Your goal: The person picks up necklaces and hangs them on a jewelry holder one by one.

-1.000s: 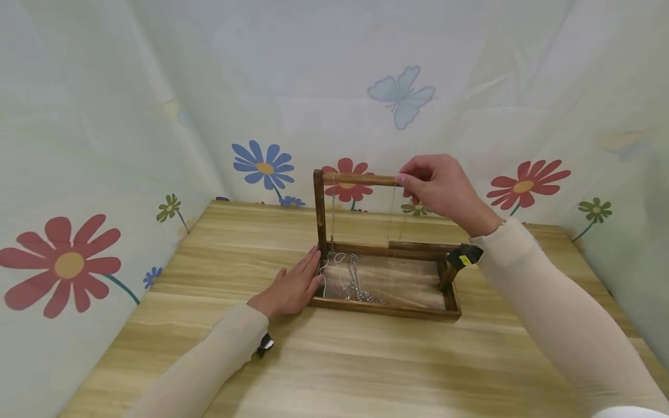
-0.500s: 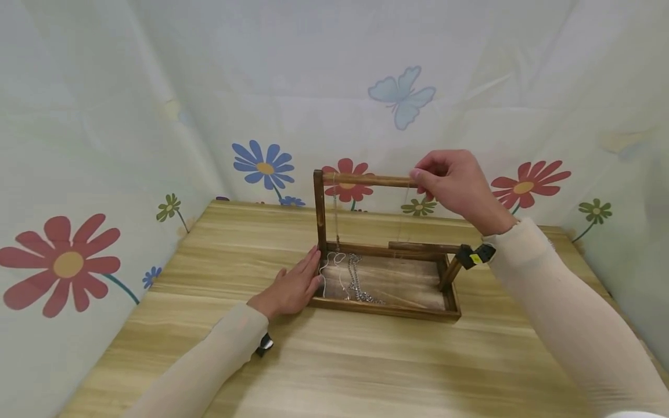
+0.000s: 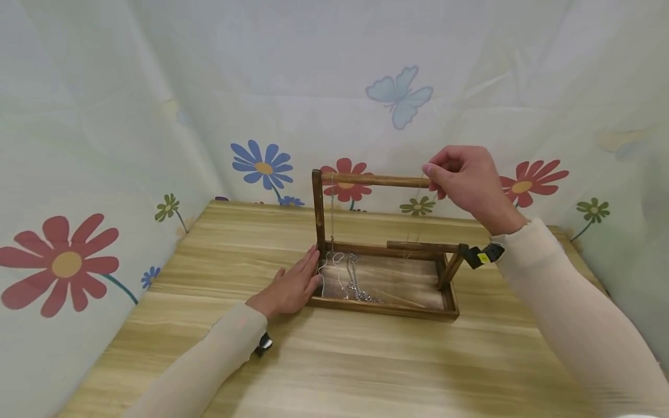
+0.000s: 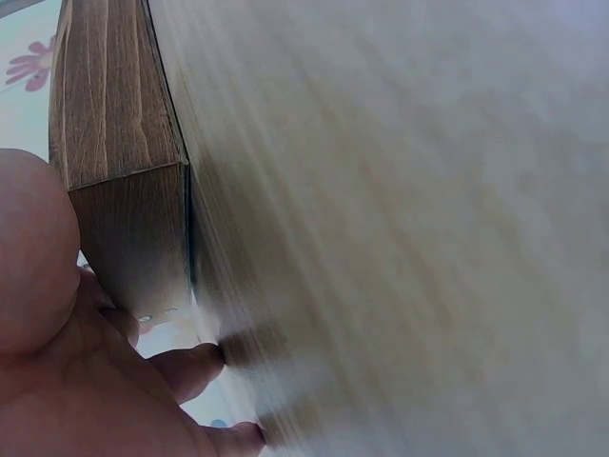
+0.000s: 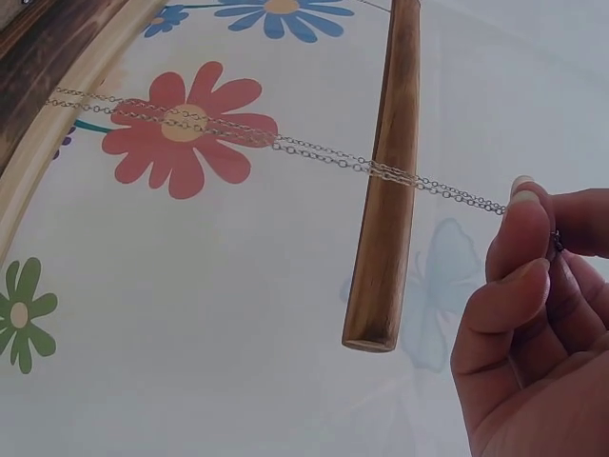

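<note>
A dark wooden necklace stand has a shallow tray (image 3: 387, 309) and an upper bar (image 3: 373, 180) fixed to a post on its left. Between thumb and fingertips, my right hand (image 3: 467, 183) pinches a thin silver chain necklace (image 5: 324, 157) near the bar's free end. Its two strands run down past the bar in the right wrist view; whether they touch it I cannot tell. My left hand (image 3: 290, 288) rests with extended fingers against the tray's left end, whose wooden wall (image 4: 119, 105) fills the corner of the left wrist view. Another necklace (image 3: 332, 215) hangs at the bar's left end.
A chunky silver chain (image 3: 355, 281) and a thin pale necklace (image 3: 342, 278) lie inside the tray's left part. A lower bar (image 3: 418, 247) joins a short post (image 3: 450, 270) on the right. Flowered cloth (image 3: 292, 87) stands behind the wood-grain table (image 3: 366, 366).
My right hand has moved right and slightly upward along the upper bar, carrying the thin chain necklace with it. The left hand has stayed against the tray.
</note>
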`<state>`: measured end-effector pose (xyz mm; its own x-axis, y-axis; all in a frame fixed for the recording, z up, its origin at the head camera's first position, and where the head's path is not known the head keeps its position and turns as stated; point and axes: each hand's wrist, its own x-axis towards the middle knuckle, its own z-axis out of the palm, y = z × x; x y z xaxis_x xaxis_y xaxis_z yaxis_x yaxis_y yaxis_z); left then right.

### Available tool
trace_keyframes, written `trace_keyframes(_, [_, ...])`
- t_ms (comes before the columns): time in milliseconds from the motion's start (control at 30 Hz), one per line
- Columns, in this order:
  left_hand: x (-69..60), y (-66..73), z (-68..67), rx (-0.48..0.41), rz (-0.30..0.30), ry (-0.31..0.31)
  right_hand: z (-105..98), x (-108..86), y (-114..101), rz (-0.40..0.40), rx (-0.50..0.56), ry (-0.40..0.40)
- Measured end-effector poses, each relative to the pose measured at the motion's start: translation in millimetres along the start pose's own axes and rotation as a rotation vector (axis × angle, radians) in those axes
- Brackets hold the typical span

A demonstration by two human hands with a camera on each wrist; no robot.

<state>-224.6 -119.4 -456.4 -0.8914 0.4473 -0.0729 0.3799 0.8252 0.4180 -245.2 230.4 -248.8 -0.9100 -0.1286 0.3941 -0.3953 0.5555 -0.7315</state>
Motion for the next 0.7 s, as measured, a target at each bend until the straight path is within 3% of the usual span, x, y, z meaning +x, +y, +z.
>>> trace_keyframes(200, [-1.0, 0.8, 1.4, -0.027, 0.004, 0.019, -5.4, -1.4, 0.5, -0.004, 0.005, 0.018])
trace_keyframes(700, [1.4, -3.1, 2.1, 0.007, -0.012, -0.015, -16.3, -4.2, 9.1, 0.008, -0.001, 0.079])
